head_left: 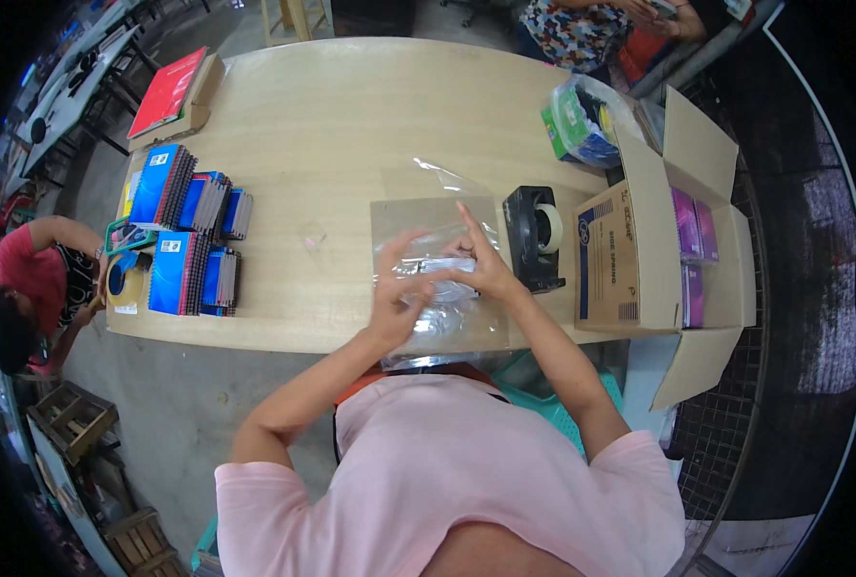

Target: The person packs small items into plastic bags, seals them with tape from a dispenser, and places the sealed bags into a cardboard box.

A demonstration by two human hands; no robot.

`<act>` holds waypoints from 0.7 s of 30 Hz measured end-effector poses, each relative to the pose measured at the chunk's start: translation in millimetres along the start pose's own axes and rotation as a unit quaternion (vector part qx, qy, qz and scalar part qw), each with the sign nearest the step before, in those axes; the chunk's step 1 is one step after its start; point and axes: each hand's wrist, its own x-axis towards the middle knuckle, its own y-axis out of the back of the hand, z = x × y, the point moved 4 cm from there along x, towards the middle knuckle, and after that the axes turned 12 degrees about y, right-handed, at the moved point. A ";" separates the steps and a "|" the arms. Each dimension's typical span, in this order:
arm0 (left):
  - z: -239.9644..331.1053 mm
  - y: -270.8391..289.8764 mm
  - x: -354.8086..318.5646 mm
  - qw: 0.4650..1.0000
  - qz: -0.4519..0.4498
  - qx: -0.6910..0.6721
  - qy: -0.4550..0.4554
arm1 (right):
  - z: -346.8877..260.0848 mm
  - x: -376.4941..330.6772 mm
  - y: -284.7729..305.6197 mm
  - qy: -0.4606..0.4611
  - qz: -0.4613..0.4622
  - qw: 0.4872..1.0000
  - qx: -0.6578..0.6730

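Tabletop [351,125]: both hands press clear bag [438,279]; cardboard box [640,240] holds purple packs [692,231].

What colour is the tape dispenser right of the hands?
Black, holding a pale roll of tape; the tape dispenser shows clearly in the head view.

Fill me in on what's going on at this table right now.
A person in a pink shirt has both hands on a clear plastic bag lying at the near edge of a wooden table. The left hand presses on it while the right hand works at its middle. A black tape dispenser stands just right of the bag, beside an open cardboard box. Stacks of blue spiral notebooks sit at the far left.
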 end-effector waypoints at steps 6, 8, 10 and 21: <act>-1.8 1.3 -1.0 0.983 -0.036 0.170 -0.051 | 3.6 0.7 0.4 0.017 0.020 1.000 0.007; -5.1 -6.1 0.8 0.982 -0.019 0.171 -0.074 | 2.8 0.9 -0.9 0.013 0.019 1.000 0.014; -8.8 -11.1 -0.7 0.986 -0.019 0.156 -0.062 | 4.0 0.2 -0.6 0.011 0.020 0.999 0.023; -20.6 -23.4 -8.6 0.995 -0.007 0.096 -0.022 | 6.3 0.4 1.9 0.004 0.028 1.000 0.002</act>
